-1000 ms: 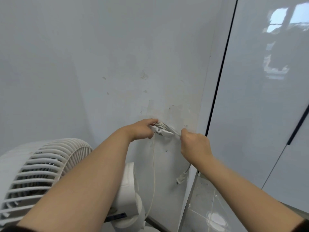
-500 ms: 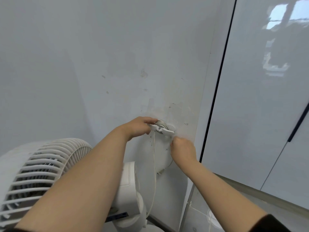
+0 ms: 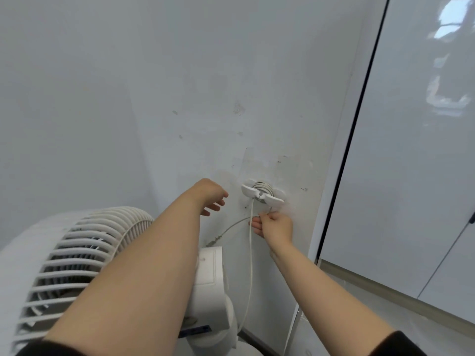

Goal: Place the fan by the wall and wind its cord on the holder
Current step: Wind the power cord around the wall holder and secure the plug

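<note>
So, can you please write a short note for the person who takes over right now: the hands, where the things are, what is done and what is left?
The left hand is open and holds nothing, just left of the holder.
The right hand pinches the cord right under the holder.
The fan stands by the wall.
Done: fan placed, several turns of cord on the holder.
Left: wind the short loose end with the plug, then let go. One strand runs down to the fan.
</note>
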The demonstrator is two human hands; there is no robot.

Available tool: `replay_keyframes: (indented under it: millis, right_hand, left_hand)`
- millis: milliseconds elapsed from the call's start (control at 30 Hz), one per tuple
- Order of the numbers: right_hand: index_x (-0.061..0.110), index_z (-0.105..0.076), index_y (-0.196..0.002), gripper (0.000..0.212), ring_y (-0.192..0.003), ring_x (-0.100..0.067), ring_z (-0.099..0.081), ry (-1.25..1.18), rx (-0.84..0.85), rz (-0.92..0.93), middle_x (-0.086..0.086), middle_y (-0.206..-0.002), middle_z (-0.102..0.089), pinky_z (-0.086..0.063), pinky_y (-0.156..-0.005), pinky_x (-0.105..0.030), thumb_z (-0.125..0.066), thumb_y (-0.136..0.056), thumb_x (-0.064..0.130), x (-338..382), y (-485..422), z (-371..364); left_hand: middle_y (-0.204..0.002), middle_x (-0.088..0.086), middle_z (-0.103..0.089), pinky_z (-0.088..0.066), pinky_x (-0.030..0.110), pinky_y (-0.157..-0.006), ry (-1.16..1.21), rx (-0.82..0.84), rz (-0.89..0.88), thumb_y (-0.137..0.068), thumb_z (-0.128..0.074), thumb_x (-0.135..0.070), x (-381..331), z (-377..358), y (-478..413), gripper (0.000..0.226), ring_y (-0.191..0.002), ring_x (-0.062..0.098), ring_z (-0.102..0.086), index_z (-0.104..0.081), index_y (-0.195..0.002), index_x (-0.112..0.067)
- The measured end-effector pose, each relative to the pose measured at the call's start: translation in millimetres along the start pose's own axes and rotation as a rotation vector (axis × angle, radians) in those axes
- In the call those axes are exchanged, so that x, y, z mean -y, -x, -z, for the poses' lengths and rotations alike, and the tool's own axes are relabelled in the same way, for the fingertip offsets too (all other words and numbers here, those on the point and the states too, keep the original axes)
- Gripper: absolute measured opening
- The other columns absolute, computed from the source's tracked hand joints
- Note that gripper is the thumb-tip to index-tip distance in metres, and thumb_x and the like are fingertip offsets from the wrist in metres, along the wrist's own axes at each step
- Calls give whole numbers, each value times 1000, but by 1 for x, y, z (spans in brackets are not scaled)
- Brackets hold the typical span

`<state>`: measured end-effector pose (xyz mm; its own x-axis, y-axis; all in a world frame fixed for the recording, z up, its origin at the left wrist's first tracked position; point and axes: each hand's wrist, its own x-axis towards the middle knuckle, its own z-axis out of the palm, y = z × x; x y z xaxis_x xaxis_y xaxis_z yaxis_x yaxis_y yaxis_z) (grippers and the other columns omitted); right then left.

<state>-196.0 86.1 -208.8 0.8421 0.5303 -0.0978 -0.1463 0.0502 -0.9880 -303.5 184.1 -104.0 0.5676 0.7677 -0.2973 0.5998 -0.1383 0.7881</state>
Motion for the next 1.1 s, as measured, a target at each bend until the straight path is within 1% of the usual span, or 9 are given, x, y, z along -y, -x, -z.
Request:
replay_keyframes:
  millis: [133,200,367,500,600,667,833,967,1100]
  right_hand:
    - [1,-55,-90,13,-51,-11,-67,-348,66,-211,-13,-78,-65,-53,-46,-20,-43,-96,1,12,0,-8]
    - [0,-53,-100,13,-62,-14,-69,-451,107,-271,-12,-81,-65,-55,-48,-21,-42,-97,3,16,0,-9]
    - [5,-53,-120,25,-113,-21,-57,-496,227,-346,-6,-106,-62,-47,-66,-23,-38,-99,7,25,3,-9]
    - [16,-58,-99,20,-86,-10,-59,-410,274,-318,1,-92,-64,-40,-63,-26,-39,-99,10,28,5,-6]
    - [20,-57,-93,23,-84,-8,-58,-396,299,-308,2,-92,-65,-38,-65,-27,-37,-99,9,28,4,-3]
    - [21,-57,-94,24,-87,-8,-57,-385,320,-303,3,-93,-65,-38,-68,-27,-37,-99,8,27,3,-2]
    - [21,-57,-95,22,-93,-12,-56,-273,357,-264,5,-94,-66,-32,-87,-33,-39,-98,8,25,0,5]
    - [20,-59,-84,17,-73,-9,-64,102,235,-46,1,-82,-70,-40,-62,-25,-49,-92,9,26,2,20]
    - [9,-62,-80,15,-60,-14,-62,454,217,70,-6,-76,-70,-44,-55,-23,-51,-90,8,37,6,39]
  left_hand:
    - [-78,5,-61,-42,28,-68,1,-25,67,-96,-38,-14,2,4,-2,21,-66,16,-55,-59,-99,-10]
    - [-72,7,-59,-41,25,-62,13,-12,76,-97,-32,-13,1,4,0,26,-61,18,-56,-57,-89,-9]
    - [-85,14,-67,-45,28,-64,10,208,127,-102,-22,-35,0,-4,6,40,-72,25,-64,-39,-127,-9]
    - [-109,11,-66,-46,38,-85,3,239,86,-101,-24,-46,1,-6,2,52,-94,27,-60,-31,-141,-13]
    - [-134,8,-54,-37,46,-102,44,264,83,-99,-26,-50,4,-4,-4,57,-117,27,-52,-30,-144,-15]
    - [-145,3,-44,-35,44,-103,57,269,89,-99,-24,-52,3,-5,-4,59,-128,27,-43,-31,-145,-15]
    - [-143,-4,-44,-32,45,-102,55,188,92,-101,-28,-38,3,-8,-13,46,-127,25,-41,-39,-139,-15]
    - [-149,-6,-37,-31,46,-104,56,146,83,-99,-33,-29,4,-7,-18,47,-134,23,-37,-31,-144,-15]
    - [-154,-2,-29,-29,46,-107,79,97,41,-100,-34,-28,-1,-9,-19,48,-136,21,-36,-29,-146,-15]
